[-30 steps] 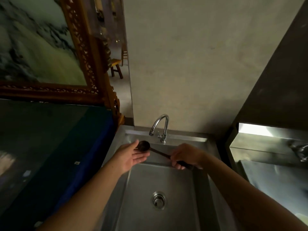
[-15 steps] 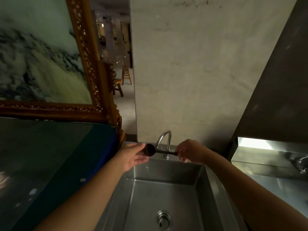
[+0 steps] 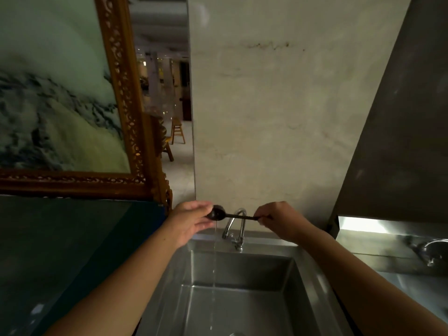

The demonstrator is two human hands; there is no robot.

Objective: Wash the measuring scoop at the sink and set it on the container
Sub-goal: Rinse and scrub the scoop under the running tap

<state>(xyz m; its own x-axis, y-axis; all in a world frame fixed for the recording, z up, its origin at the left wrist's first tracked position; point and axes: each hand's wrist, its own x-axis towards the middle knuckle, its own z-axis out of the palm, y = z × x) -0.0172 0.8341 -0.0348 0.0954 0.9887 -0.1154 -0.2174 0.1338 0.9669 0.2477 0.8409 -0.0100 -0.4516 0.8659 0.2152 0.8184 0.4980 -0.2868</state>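
The dark measuring scoop point(image 3: 219, 213) is held level above the steel sink point(image 3: 242, 270), in front of the curved tap point(image 3: 236, 221). My right hand point(image 3: 278, 220) pinches the end of its thin handle. My left hand point(image 3: 191, 220) cups the round bowl, fingers touching it. A thin stream of water runs from the bowl down into the basin. The container is not in view.
A plain wall rises behind the tap. To the left lie a dark glass-topped counter point(image 3: 60, 251) and a large gilt-framed picture point(image 3: 126, 98). To the right a dark cabinet side point(image 3: 400, 141) stands over a second steel sink with its own tap point(image 3: 431, 251).
Both hands have lifted the scoop from low inside the basin up to tap height. The view has tilted upward, and water now drains from the bowl.
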